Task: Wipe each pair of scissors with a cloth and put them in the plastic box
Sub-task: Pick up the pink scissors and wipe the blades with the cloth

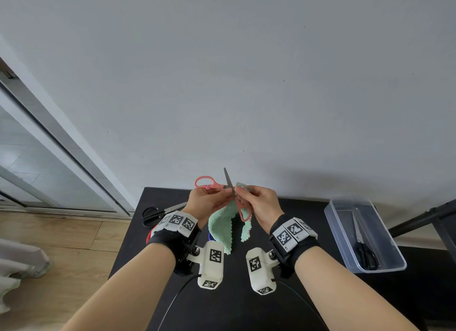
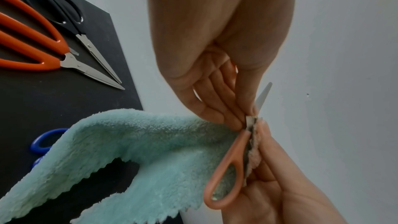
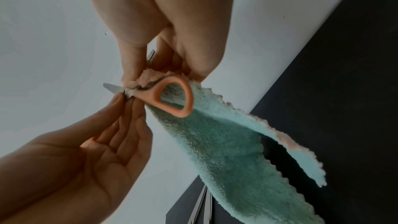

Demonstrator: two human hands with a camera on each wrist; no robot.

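Two pink-handled scissors (image 1: 223, 187) blades spread, cloth-pinched

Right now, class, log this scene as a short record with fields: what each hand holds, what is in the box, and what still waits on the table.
Left hand: pinches the open pink-handled scissors near the pivot
Right hand: pinches the mint-green fluffy cloth round one blade
Clear plastic box: one pair of black-handled scissors
Black table: black-handled pair, orange-handled scissors, blue handle partly under the cloth
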